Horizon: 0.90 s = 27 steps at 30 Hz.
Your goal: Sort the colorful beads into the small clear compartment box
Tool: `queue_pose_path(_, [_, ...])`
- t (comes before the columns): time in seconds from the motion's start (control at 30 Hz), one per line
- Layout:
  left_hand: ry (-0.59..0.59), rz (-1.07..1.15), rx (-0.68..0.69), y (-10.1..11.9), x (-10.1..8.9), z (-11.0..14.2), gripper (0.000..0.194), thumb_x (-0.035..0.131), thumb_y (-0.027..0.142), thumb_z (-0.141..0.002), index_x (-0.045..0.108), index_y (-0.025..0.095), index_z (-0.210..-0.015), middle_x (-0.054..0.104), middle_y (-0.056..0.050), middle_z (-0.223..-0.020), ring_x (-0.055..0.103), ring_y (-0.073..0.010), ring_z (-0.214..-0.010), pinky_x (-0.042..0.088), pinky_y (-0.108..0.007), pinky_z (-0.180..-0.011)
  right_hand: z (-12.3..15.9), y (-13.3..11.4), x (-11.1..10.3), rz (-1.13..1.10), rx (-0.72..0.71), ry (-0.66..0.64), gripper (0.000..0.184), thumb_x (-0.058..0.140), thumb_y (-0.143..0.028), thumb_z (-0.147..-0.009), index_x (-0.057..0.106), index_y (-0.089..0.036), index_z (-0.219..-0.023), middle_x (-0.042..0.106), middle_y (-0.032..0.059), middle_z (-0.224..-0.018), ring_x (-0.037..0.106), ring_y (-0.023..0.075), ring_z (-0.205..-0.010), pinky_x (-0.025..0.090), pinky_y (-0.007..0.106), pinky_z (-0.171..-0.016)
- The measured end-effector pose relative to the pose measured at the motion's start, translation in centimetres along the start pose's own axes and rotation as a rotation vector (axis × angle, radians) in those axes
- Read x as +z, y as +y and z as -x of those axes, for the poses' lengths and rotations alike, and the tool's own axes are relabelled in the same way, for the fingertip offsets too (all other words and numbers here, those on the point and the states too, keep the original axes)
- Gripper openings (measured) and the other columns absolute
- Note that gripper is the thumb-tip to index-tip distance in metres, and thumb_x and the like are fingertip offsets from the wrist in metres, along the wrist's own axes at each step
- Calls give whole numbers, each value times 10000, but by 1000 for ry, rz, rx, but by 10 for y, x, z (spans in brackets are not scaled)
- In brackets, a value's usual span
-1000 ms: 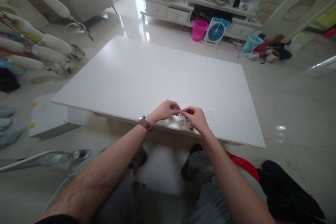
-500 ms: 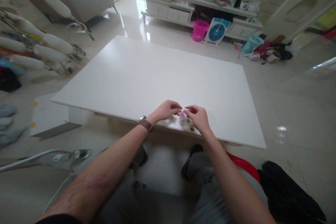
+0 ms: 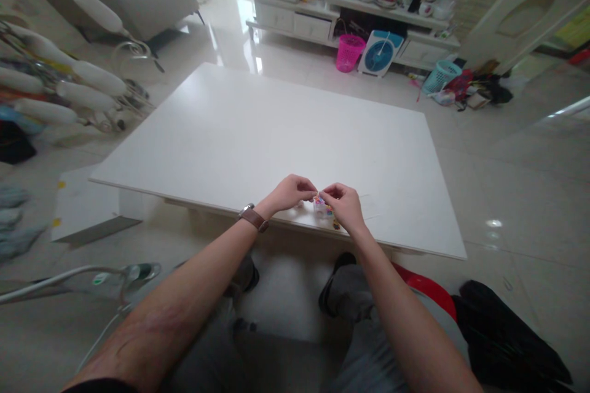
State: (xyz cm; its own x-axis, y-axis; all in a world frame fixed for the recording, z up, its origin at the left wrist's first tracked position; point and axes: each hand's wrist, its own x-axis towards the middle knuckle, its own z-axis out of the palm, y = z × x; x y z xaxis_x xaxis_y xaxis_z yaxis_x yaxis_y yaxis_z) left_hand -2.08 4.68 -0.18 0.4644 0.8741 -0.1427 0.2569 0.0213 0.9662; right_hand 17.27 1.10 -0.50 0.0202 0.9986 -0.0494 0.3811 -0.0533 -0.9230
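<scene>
Near the front edge of the white table [image 3: 258, 129], my left hand [image 3: 294, 191] and my right hand [image 3: 343, 201] meet fingertip to fingertip. Both are closed in a pinch, and whatever lies between the fingers is too small to make out. Just below the fingertips stands a small clear container [image 3: 319, 209] with tiny colourful pieces in it. A small dark and yellow item [image 3: 336, 225] lies beside it, under my right wrist. Part of a small pale object [image 3: 298, 205] shows below my left hand. Faint thin lines run over the tabletop right of my right hand.
A white box [image 3: 87, 206] stands on the floor at the left. Close to my right leg are a red stool edge [image 3: 426, 291] and a black bag [image 3: 507, 338]. Beyond the table are a pink basket [image 3: 349, 54], a blue fan [image 3: 380, 53] and a low cabinet [image 3: 295, 21].
My right hand has moved slightly left, and its fingertips now meet those of my left hand. The gap between the hands has closed. The container stays in place.
</scene>
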Motion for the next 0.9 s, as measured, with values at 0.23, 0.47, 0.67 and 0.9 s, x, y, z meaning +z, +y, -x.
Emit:
queue_pose_path(0.23, [-6,72,16,3,2,-1,185,755,274,-797,773,106,-874,778,-92,-802,678,-138,-708,513,-237,-659,5,-3,1,19,6,-15,288,741,-459,-772,725,-172,-743,712,42,-684,616,168,-623,445,263,-588])
queue_pose_path(0.47, [-24,84,-12,2,2,1,204,761,291,-797,768,105,-881,772,-90,-779,661,-128,-658,496,-223,-601,6,-3,3,19,24,-34,243,725,-407,-771,783,-171,-775,746,55,-718,663,190,-668,477,272,-620])
queue_pose_path(0.67, [-7,66,-6,5,1,2,176,776,254,-775,777,109,-874,779,-95,-781,693,-145,-687,529,-234,-641,4,-2,5,1,26,-50,230,696,-385,-795,796,-179,-815,763,54,-758,688,200,-706,508,277,-642])
queue_pose_path(0.9, [33,-298,-91,1,-13,2,94,716,177,-774,793,130,-802,769,-68,-735,685,-158,-676,495,-243,-646,4,-4,4,21,18,-19,227,668,-381,-801,768,-178,-822,733,41,-733,643,175,-653,490,270,-616])
